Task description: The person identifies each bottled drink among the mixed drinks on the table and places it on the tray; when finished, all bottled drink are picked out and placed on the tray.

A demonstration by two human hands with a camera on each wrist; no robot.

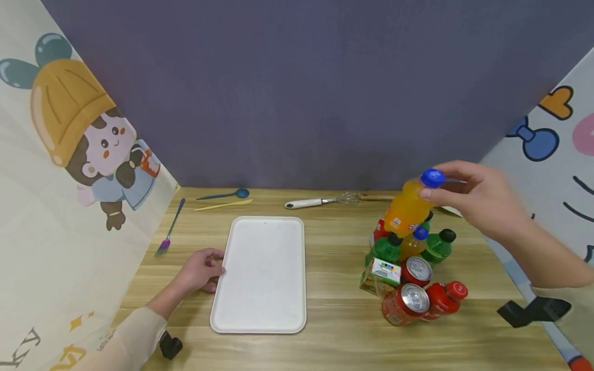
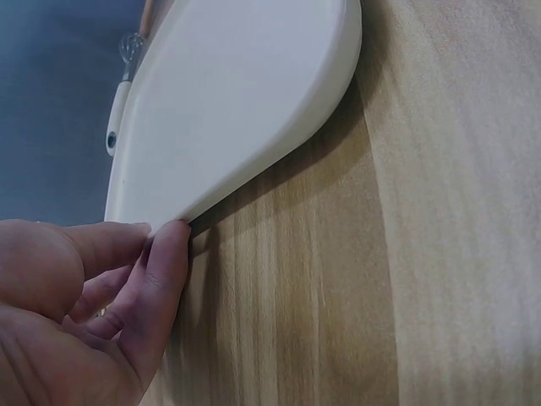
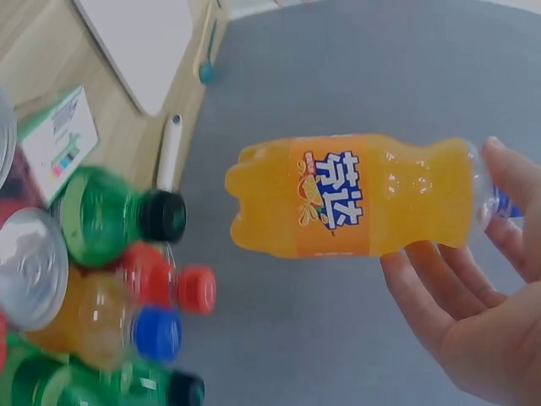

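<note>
My right hand (image 1: 487, 198) holds an orange soda bottle (image 1: 408, 208) near its blue cap, raised above a cluster of drinks. In the right wrist view the bottle (image 3: 338, 196) shows its orange label, with the fingers around its neck end. My left hand (image 1: 199, 270) is at the left edge of a white rectangular tray (image 1: 264, 273). The left wrist view shows thumb and finger pinching the rim of this tray (image 2: 228, 93). Below the raised bottle stand green bottles (image 1: 437, 247), another orange soda bottle (image 1: 412, 245), red cans (image 1: 406, 305), a red-capped bottle (image 1: 445, 299) and a drink carton (image 1: 380, 277).
Along the back of the wooden table lie a whisk (image 1: 320, 201), a blue spoon (image 1: 227, 195), a yellow knife (image 1: 223, 205) and a wooden handle (image 1: 378, 197). A purple-blue fork (image 1: 169, 229) lies at the left. A grey wall (image 1: 297, 103) rises behind.
</note>
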